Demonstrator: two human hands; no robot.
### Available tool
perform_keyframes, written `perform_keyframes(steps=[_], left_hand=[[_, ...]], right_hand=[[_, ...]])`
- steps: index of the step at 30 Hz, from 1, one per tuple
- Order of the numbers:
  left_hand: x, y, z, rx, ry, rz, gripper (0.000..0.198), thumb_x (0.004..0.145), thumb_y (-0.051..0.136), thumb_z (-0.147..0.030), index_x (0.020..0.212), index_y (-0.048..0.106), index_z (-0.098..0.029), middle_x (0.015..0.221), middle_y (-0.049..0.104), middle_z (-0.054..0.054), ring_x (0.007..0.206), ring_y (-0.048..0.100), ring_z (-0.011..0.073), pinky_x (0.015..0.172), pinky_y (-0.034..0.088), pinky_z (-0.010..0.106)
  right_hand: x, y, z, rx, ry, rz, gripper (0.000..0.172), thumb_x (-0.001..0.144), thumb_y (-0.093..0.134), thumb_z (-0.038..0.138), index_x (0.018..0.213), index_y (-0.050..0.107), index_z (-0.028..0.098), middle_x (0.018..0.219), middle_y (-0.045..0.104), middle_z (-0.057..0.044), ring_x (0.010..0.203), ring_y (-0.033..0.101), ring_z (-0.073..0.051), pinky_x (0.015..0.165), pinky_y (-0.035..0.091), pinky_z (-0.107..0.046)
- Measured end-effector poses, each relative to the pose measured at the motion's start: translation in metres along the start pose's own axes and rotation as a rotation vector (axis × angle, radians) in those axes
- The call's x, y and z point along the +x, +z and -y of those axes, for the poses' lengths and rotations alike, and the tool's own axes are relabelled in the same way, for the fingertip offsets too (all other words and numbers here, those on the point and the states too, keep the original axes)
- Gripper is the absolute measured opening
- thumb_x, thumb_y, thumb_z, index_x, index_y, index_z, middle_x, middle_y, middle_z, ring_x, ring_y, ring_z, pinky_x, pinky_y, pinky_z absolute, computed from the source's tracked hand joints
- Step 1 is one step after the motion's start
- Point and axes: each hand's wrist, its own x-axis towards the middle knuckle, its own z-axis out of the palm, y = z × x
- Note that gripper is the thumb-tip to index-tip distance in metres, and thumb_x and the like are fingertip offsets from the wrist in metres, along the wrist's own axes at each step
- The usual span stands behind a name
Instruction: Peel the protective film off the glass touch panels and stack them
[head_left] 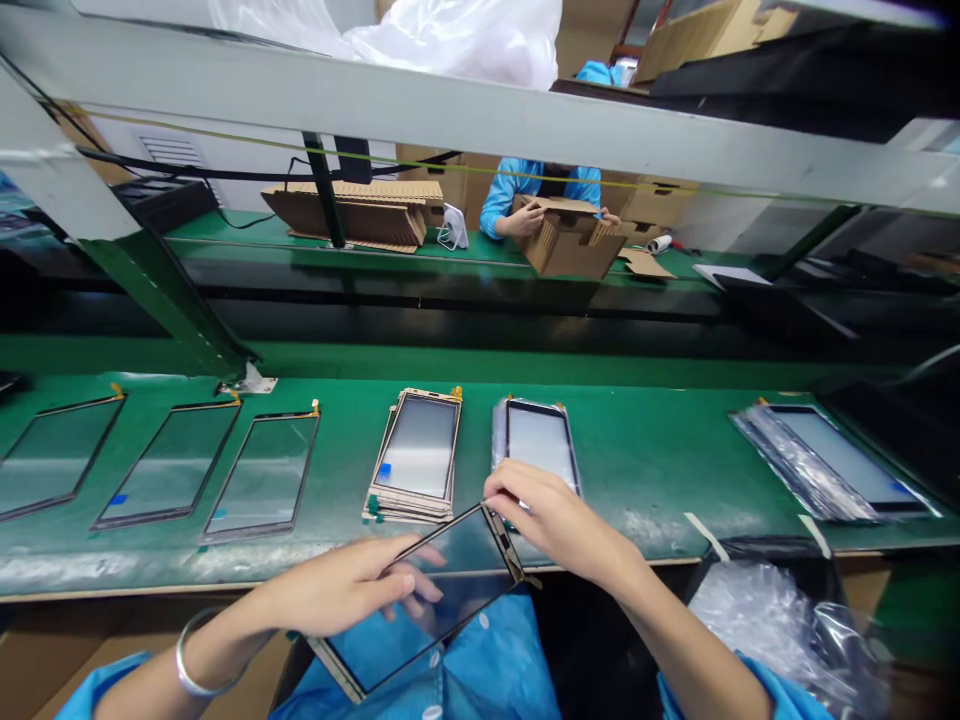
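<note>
A clear touch panel [457, 605] with a dark border is tilted in front of my body, over the table's front edge. My left hand [345, 585] grips its left side, thumb on the near face, with fingers showing through the glass. At the upper corner, my right hand [555, 520] pinches the edge, close to the flex tail. Just beyond lies a stack of panels [424, 440] with brown borders and green tabs. Plastic-wrapped panels [538, 440] lie behind my right hand. Three separate panels rest to the left: an outer one [60, 460], a middle one [169, 465] and an inner one [262, 470].
More wrapped panels [840, 460] lie on the green table [645, 450] at right. Below them hangs a black bag holding clear plastic [772, 620]. A white beam [450, 110] crosses above. Beyond it, a co-worker's hands [529, 218] hold a cardboard box [574, 245].
</note>
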Motion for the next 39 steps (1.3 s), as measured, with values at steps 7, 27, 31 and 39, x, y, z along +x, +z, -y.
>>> perform_keyframes(steps=[7, 27, 31, 39], left_hand=[[0.001, -0.002, 0.004, -0.091, 0.002, 0.058, 0.038, 0.095, 0.041, -0.042, 0.124, 0.048, -0.017, 0.117, 0.067, 0.013, 0.098, 0.067, 0.0199, 0.077, 0.053, 0.030], [0.016, -0.023, 0.008, -0.260, -0.004, 0.205, 0.037, 0.092, 0.049, -0.047, 0.114, 0.050, -0.018, 0.117, 0.067, 0.016, 0.097, 0.069, 0.0214, 0.072, 0.054, 0.027], [0.012, -0.013, -0.004, -0.104, -0.034, 0.153, 0.037, 0.093, 0.046, -0.044, 0.118, 0.051, -0.018, 0.115, 0.068, 0.014, 0.097, 0.068, 0.0219, 0.073, 0.054, 0.029], [0.012, -0.009, -0.007, -0.014, -0.014, 0.141, 0.035, 0.094, 0.044, -0.043, 0.118, 0.052, -0.019, 0.112, 0.069, 0.013, 0.094, 0.069, 0.0202, 0.070, 0.053, 0.027]], right_hand=[[-0.004, 0.000, 0.002, -0.242, -0.156, -0.008, 0.019, 0.097, 0.035, 0.018, 0.086, 0.051, 0.018, 0.082, 0.056, -0.005, 0.074, 0.051, -0.015, 0.063, 0.043, -0.025], [-0.049, -0.010, 0.002, 0.002, 0.139, -0.387, 0.009, 0.092, 0.051, 0.021, 0.100, 0.055, 0.021, 0.085, 0.059, -0.004, 0.071, 0.058, -0.014, 0.064, 0.049, -0.027], [-0.020, 0.001, 0.004, -0.093, 0.005, -0.037, 0.009, 0.093, 0.046, 0.016, 0.099, 0.053, 0.019, 0.092, 0.056, -0.006, 0.085, 0.055, -0.016, 0.072, 0.047, -0.028], [-0.014, 0.000, 0.006, -0.197, -0.057, 0.040, 0.014, 0.096, 0.040, 0.015, 0.086, 0.049, 0.018, 0.087, 0.054, -0.006, 0.080, 0.051, -0.017, 0.067, 0.046, -0.028]])
